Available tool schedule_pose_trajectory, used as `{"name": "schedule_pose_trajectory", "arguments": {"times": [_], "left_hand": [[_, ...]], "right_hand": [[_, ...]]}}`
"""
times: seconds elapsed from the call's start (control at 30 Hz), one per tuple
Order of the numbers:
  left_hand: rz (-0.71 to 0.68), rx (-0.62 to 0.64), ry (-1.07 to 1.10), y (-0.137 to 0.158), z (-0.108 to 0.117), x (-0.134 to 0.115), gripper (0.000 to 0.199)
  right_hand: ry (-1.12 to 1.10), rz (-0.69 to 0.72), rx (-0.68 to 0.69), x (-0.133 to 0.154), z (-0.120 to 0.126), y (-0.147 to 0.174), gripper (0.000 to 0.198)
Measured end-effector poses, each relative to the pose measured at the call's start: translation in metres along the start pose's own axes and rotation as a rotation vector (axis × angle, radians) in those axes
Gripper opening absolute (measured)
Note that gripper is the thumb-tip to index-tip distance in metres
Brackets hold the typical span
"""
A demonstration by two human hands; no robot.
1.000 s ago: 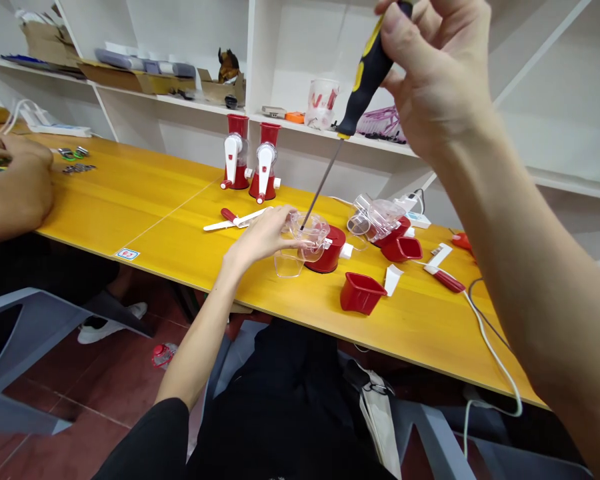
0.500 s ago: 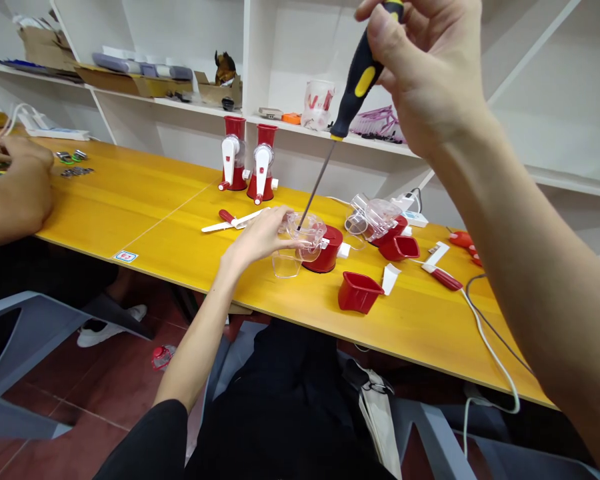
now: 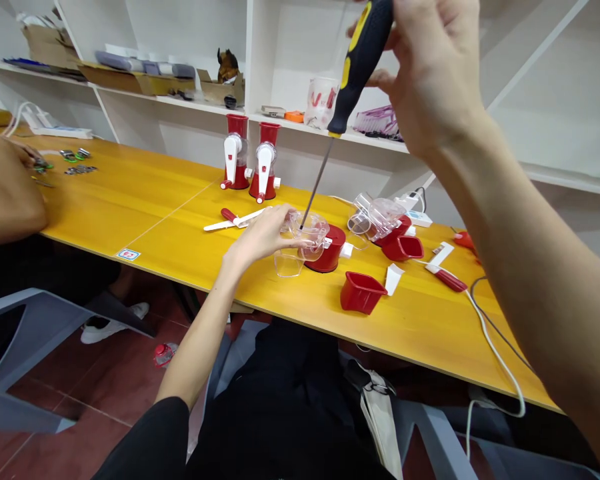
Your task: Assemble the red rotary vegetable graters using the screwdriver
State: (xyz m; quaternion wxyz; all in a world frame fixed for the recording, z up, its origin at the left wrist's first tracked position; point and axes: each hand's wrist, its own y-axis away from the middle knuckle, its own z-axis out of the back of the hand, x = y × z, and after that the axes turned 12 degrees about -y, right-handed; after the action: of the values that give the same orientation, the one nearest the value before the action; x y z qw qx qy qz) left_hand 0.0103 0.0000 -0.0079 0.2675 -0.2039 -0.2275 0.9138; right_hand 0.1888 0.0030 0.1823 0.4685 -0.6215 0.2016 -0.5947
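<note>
My left hand (image 3: 267, 237) grips the clear plastic housing (image 3: 314, 233) of a rotary grater, thumb on the near side and fingers behind. The housing lies tipped over, joined to a red base (image 3: 327, 250) on the table. In my right hand (image 3: 430, 73) is a black and yellow screwdriver (image 3: 357, 67), held by its handle at the top of the view. The thumb and fingers look looser around the handle, and the upper end is cut off. The shaft slants down to the left, its tip inside the clear housing; a screw there is too small to make out.
Two assembled red-and-white graters (image 3: 265, 160) stand behind. A white crank handle (image 3: 240, 219) lies left of the housing, a red hopper (image 3: 363, 292) in front right. Another disassembled grater (image 3: 380, 217) lies farther right. A co-worker's arm (image 3: 10, 187) rests at the far left.
My right hand has shifted its hold on the screwdriver handle, its fingers loosening and turning. The screwdriver tip stays inside the housing, and my left hand keeps its grip.
</note>
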Motion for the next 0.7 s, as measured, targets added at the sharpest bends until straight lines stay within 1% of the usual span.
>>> {"name": "schedule_pose_trajectory", "arguments": {"times": [0.03, 0.07, 0.13, 0.17, 0.2, 0.27, 0.3, 0.37, 0.43, 0.5, 0.53, 0.63, 0.7], "left_hand": [[0.001, 0.002, -0.001, 0.0000, 0.0002, -0.0002, 0.055], [0.001, 0.003, -0.003, -0.0001, 0.0003, -0.0004, 0.055], [-0.001, 0.001, -0.008, 0.0000, 0.0007, -0.0007, 0.056], [-0.001, -0.001, -0.009, 0.0000, 0.0009, -0.0009, 0.055], [0.000, -0.002, -0.009, 0.0000, 0.0011, -0.0011, 0.055], [0.004, 0.000, -0.007, 0.0001, 0.0017, -0.0016, 0.055], [0.007, 0.002, -0.005, 0.0001, 0.0020, -0.0018, 0.055], [0.005, 0.008, -0.005, 0.0000, 0.0025, -0.0021, 0.055], [-0.006, 0.020, -0.005, -0.0001, 0.0027, -0.0020, 0.054], [-0.011, 0.020, -0.003, -0.0002, 0.0023, -0.0014, 0.054], [-0.010, 0.015, 0.000, -0.0002, 0.0019, -0.0011, 0.055], [0.000, 0.000, 0.010, 0.0003, 0.0011, -0.0006, 0.055], [0.008, 0.005, 0.020, 0.0006, 0.0014, -0.0013, 0.055]], "right_hand": [[-0.004, -0.031, 0.016, 0.0011, 0.0013, 0.0002, 0.033], [-0.013, -0.049, 0.031, 0.0017, 0.0029, -0.0001, 0.033], [-0.021, -0.029, 0.036, 0.0010, 0.0057, -0.0019, 0.019], [-0.021, 0.005, 0.028, -0.0003, 0.0065, -0.0030, 0.009], [-0.015, 0.043, 0.023, -0.0018, 0.0068, -0.0040, 0.005], [0.030, 0.118, 0.024, -0.0041, 0.0065, -0.0050, 0.013], [0.059, 0.131, 0.037, -0.0043, 0.0063, -0.0049, 0.013], [0.082, 0.092, 0.074, -0.0028, 0.0064, -0.0040, 0.014], [0.064, 0.012, 0.104, -0.0004, 0.0076, -0.0033, 0.018], [0.025, -0.028, 0.111, 0.0003, 0.0086, -0.0035, 0.013], [0.010, -0.014, 0.104, -0.0003, 0.0087, -0.0038, 0.016], [-0.005, 0.080, 0.071, -0.0033, 0.0069, -0.0042, 0.037], [0.041, 0.095, 0.079, -0.0025, 0.0050, -0.0032, 0.038]]}}
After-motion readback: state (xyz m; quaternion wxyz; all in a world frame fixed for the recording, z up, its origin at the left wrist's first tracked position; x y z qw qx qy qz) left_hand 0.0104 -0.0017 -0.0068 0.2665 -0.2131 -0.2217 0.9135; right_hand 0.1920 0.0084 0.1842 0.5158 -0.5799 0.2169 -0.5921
